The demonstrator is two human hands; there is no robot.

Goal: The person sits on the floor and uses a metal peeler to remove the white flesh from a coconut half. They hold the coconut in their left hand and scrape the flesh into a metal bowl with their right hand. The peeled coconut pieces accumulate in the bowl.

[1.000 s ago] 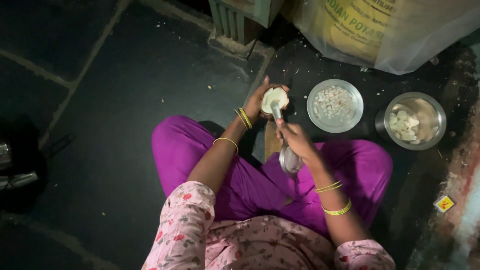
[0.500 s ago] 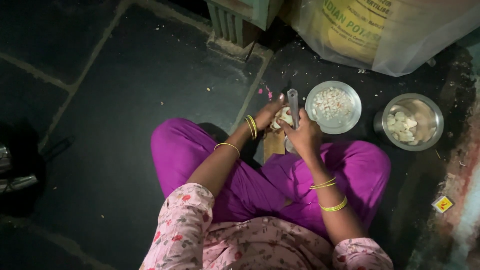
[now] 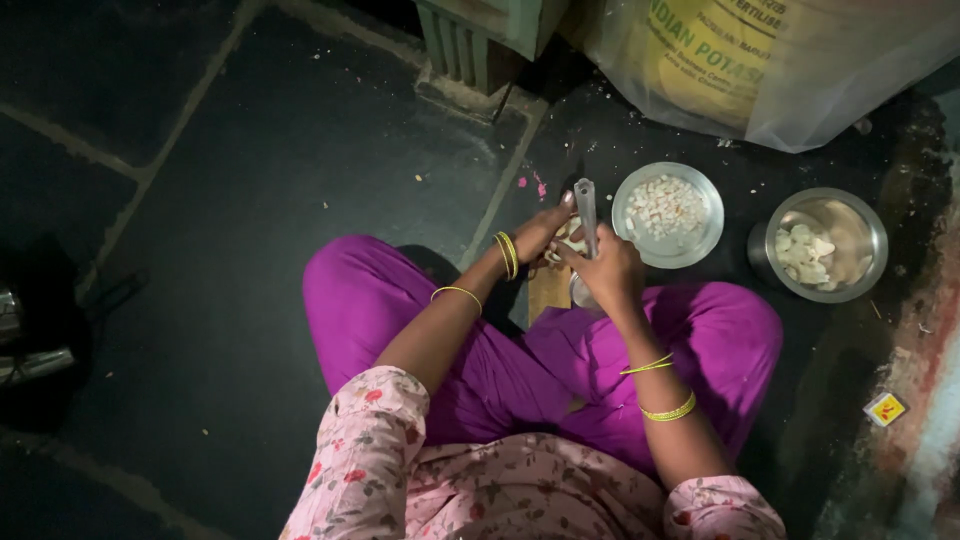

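I sit cross-legged on a dark stone floor in purple trousers. My left hand (image 3: 545, 235) grips a pale, round piece of vegetable (image 3: 570, 240) over a small wooden board (image 3: 548, 292). My right hand (image 3: 612, 272) is closed on a metal knife (image 3: 585, 210), whose blade points away from me and rests against the pale piece. Just right of the hands, a steel plate (image 3: 700, 245) holds small chopped white bits. Farther right, a steel bowl (image 3: 868, 262) holds larger pale pieces.
A big translucent sack (image 3: 780, 70) with a yellow print leans at the top right. A pale green furniture base (image 3: 470, 35) stands beyond the board. A small yellow and red box (image 3: 885, 408) lies at the right. Dark metal objects (image 3: 25, 345) sit at the left edge.
The pale piece was held up in my left hand with the knife low; the knife has swung up and forward, and both hands have closed together over the board.
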